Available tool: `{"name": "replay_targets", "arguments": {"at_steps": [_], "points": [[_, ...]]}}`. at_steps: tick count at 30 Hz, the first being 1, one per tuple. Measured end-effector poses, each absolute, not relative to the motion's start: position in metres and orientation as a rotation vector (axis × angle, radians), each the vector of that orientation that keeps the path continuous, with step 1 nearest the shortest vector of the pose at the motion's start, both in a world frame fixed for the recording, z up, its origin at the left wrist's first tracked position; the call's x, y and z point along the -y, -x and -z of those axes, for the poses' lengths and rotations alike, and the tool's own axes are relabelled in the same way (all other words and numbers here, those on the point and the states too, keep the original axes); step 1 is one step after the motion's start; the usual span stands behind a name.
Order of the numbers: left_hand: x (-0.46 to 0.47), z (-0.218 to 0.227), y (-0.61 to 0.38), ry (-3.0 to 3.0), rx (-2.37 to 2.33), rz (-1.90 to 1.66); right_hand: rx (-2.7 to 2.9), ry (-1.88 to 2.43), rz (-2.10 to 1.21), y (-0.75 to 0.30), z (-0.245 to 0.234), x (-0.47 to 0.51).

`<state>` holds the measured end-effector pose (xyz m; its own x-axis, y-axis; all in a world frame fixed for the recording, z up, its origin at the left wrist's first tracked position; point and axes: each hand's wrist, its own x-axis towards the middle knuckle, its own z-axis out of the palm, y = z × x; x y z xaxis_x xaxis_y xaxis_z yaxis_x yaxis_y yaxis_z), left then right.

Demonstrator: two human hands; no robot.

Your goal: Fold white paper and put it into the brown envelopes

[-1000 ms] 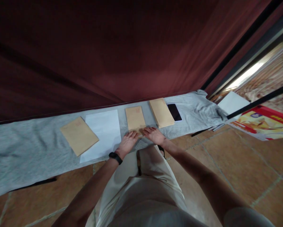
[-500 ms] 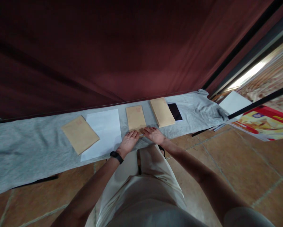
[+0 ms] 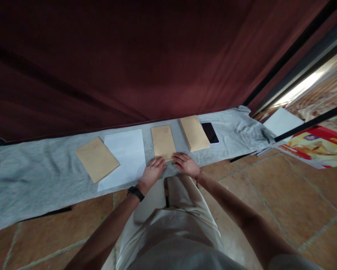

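1. The small brown paper envelope (image 3: 163,141) lies flat on the grey cloth (image 3: 30,180) spread over the long bench, straight ahead of the person.
2. Its long axis runs away from the body toward the dark red curtain (image 3: 129,56). One short end is near the person and the other (bearing a faint reddish mark) points at the curtain.
3. The left hand (image 3: 152,172) rests palm down with fingers stretched and loose. The tips touch the envelope's near left corner and grip nothing.
4. The right hand (image 3: 187,164) is equally flat and unclenched, its fingertips on the near right corner.
5. A white paper sheet (image 3: 125,157) lies just left of it, its left edge overlapped by a larger brown envelope (image 3: 97,159).
6. To the right sits a stack of brown envelopes (image 3: 194,133), with a black phone (image 3: 210,132) just beside.
7. A black wristband (image 3: 135,192) circles the left wrist.
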<state>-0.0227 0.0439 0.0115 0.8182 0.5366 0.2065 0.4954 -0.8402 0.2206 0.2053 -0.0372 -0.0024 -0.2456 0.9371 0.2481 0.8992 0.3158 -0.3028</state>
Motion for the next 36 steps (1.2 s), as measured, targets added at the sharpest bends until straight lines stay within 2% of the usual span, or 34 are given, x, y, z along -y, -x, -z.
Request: {"name": "replay_targets", "arguments": {"at_steps": [13,27,36], "points": [[-0.045,-0.011,0.019,-2.770,-0.898,-0.417,2.019,1.795,-0.252,-0.198,0.003,0.025],[-0.052,-0.004,0.007,-2.490,-1.101,-0.612,1.829,1.887,-0.212,-0.185,0.007,0.020],[-0.023,-0.001,0.013,-2.750,-1.053,-0.424,1.744,1.962,-0.155,-0.176,0.011,0.022]]}}
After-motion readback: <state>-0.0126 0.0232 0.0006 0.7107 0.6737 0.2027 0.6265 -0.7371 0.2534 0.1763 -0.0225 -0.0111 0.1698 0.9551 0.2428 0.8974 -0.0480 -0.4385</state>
